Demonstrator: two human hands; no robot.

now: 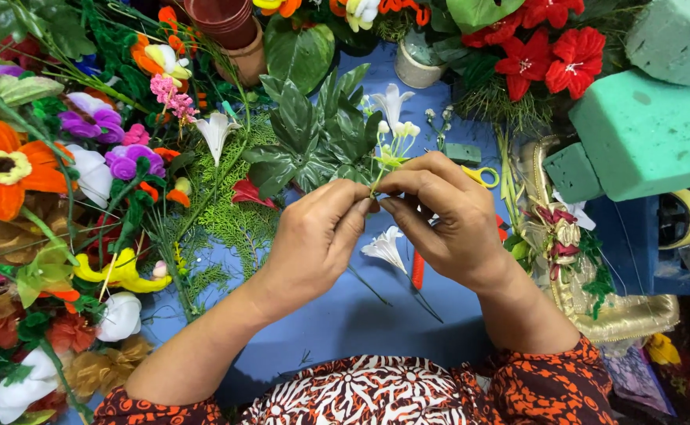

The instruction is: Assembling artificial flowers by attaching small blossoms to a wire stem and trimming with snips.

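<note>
Where the blue table (345, 330) meets the left edge, a heap of artificial flowers is piled: an orange bloom (3, 167) with a pale centre, purple blooms (93, 118), a yellow piece (121, 271) and white buds lower down. Just right of it lie a white lily (217, 132), fern sprigs (239, 224) and a cluster of dark green leaves (313, 130).

The left hand (313, 240) is closed, its thumb and forefinger pinching a thin green stem (376, 185). The stem carries a small sprig of white buds (396, 142) that rises just above the fingers, over the middle of the table. The right hand (447, 216) meets the left at the same spot, fingertips pressed on the stem and the other fingers curled in. Beneath the hands lie another white lily (384, 248) and an orange-handled tool (417, 270); yellow scissors (483, 175) show just behind the right hand.

Further right stand red flowers (549, 55), a gold basket (628, 315) holding a small bunch, and green foam blocks (648, 138), with a tape roll (687, 216) beside them.

Judging by this, the work looks early: the sprig is only being handled, the foam shows no stems set in it, and most flowers lie loose.
</note>
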